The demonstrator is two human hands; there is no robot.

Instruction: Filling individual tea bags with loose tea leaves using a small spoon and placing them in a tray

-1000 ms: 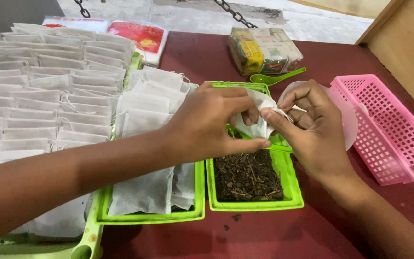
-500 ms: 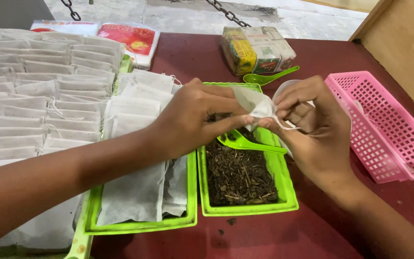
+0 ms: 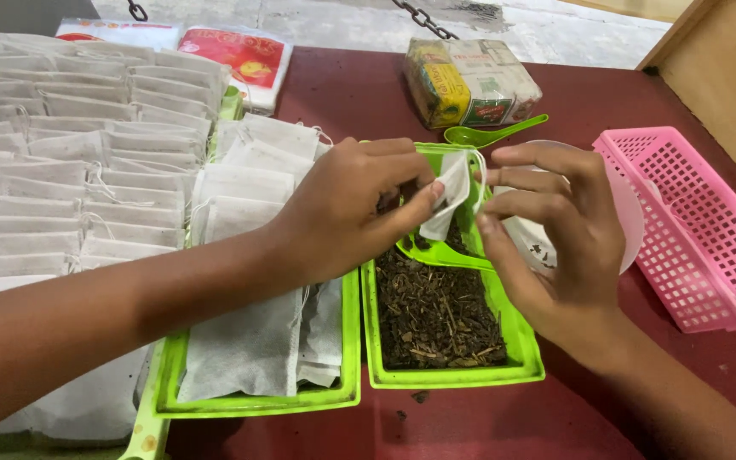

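Right hand (image 3: 555,247) has let go of the small bag (image 3: 449,192).

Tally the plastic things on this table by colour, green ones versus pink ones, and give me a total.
Green trays: 2, the tray of loose tea and the tray of empty tea bags
Green scoops: 2, one by the wrapped packet, one over the tea
Pink baskets: 1
Total: 5
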